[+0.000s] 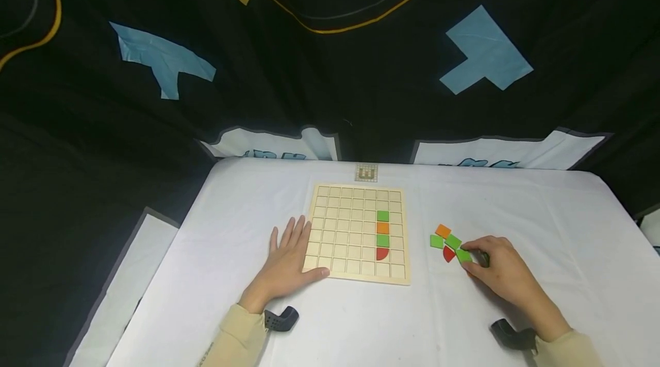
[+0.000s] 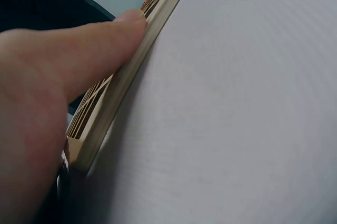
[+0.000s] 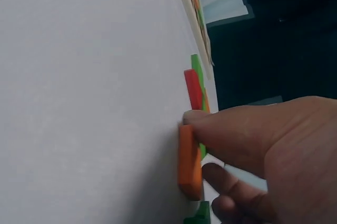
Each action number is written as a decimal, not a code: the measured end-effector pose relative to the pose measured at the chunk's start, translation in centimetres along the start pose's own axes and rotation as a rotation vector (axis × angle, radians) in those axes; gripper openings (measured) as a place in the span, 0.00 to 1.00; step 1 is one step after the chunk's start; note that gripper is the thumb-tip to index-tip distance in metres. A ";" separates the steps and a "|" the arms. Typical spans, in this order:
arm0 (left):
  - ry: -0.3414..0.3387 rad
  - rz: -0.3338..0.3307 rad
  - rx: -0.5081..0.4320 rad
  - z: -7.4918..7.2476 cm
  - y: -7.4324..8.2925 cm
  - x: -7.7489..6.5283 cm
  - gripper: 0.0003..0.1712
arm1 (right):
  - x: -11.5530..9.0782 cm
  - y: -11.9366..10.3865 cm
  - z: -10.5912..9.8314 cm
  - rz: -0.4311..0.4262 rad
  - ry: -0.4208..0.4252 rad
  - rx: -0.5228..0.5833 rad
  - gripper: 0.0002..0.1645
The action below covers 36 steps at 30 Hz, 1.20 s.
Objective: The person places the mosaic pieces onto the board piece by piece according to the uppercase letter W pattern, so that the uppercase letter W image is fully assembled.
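Note:
A wooden grid board point(image 1: 361, 280) lies on the table, with two green squares, an orange square point(image 1: 382, 228) and a red quarter-round tile point(image 1: 382, 253) in one column. My left hand point(image 1: 285, 264) rests spread at the board's left side; its thumb lies over the near edge, as the left wrist view shows. To the right of the board, my right hand point(image 1: 500, 267) pinches a green square tile point(image 1: 463, 256) between thumb and forefinger, low at the table. The right wrist view has an orange tile point(image 3: 188, 161) just under the thumb. The palm hides part of this group.
Beside the right fingertips lie more loose tiles: an orange square point(image 1: 443, 231), green squares point(image 1: 436, 241) and a red quarter-round piece point(image 1: 448, 253). A small patterned square point(image 1: 366, 172) sits behind the board. Black cloth point(image 1: 330, 81) hangs behind the white table point(image 1: 371, 327).

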State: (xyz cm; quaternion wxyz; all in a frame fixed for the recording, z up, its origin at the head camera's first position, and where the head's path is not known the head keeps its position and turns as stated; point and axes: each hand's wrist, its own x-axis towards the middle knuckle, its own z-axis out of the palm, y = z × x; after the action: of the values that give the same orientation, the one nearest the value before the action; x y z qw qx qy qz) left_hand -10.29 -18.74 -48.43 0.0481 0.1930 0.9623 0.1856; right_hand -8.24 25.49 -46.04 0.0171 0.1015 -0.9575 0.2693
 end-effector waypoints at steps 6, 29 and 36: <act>0.007 0.008 -0.005 0.0 -0.1 0.1 0.65 | 0.1 -0.2 -0.3 0.020 -0.027 -0.026 0.19; -0.008 -0.004 0.007 0.1 -0.2 -0.1 0.65 | -0.5 -0.4 0.1 -0.024 0.101 -0.105 0.17; 0.007 0.002 0.005 0.2 -0.1 -0.3 0.65 | -0.2 -0.9 0.3 -0.106 0.196 -0.090 0.17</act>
State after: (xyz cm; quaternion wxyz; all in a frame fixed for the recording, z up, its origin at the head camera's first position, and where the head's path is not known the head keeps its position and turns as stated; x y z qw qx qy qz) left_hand -10.08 -18.90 -48.64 0.0439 0.1932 0.9627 0.1840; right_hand -7.86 24.62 -45.85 0.1295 0.1243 -0.9557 0.2332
